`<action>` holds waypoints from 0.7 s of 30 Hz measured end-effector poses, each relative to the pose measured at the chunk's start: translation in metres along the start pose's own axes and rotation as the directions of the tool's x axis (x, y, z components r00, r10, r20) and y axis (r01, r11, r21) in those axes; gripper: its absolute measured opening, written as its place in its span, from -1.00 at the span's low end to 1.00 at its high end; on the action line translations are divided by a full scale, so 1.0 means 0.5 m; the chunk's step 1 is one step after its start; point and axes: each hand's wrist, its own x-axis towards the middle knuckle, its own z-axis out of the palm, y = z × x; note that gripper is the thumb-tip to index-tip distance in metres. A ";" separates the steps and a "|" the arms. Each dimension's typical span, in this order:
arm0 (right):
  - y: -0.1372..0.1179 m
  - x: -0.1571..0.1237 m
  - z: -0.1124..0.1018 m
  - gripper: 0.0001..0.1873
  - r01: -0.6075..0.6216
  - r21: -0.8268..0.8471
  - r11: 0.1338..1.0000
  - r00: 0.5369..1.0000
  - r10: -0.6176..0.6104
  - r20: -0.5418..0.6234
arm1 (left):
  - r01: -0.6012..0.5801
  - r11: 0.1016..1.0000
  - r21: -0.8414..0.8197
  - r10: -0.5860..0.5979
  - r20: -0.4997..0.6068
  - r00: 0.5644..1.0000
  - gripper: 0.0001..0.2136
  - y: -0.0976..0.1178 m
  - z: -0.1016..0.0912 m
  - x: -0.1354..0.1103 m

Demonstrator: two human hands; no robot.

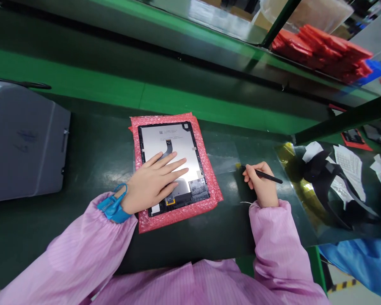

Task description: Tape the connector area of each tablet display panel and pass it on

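Note:
My left hand (157,180) lies flat with fingers spread on the back of a tablet screen assembly (184,148), a silver panel in a black frame. A dark ribbon cable (169,146) shows partly under my fingers. Beneath the assembly is a pink bubble-wrap bag (209,169). To the right, my right hand (258,180) is closed round slim black tweezers (268,176), held like a pen. Their tip is at a small piece of yellow tape (238,165), beside a clear film (220,156) on the bench. Whether the tip grips the tape is too small to tell.
A grey plastic case (25,144) stands at the left on the dark bench mat (98,148). Yellow film (307,195), paper scraps and black strips (327,182) lie at the right. Red bags (324,51) sit on the upper shelf. A co-worker's blue sleeve (362,262) is at lower right.

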 end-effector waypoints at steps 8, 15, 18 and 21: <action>0.002 0.010 -0.003 -0.51 -0.038 -0.002 0.999 0.999 0.038 -0.010 | 0.019 1.000 0.004 -0.019 0.008 1.000 -0.58 0.003 -0.001 0.003; -0.012 -0.015 0.026 -0.48 0.043 0.045 0.998 0.997 -0.040 -0.061 | 0.029 1.000 0.003 -0.029 0.007 1.000 -0.58 0.006 0.000 0.005; -0.017 -0.025 0.030 -0.49 0.062 0.030 0.998 0.993 -0.059 -0.105 | 0.036 0.999 -0.010 -0.036 0.007 0.999 -0.57 0.006 0.000 0.004; -0.013 -0.024 0.022 -0.51 0.046 -0.004 0.999 0.992 -0.046 -0.117 | 0.043 0.998 -0.040 -0.043 0.006 0.999 -0.57 0.007 0.001 0.004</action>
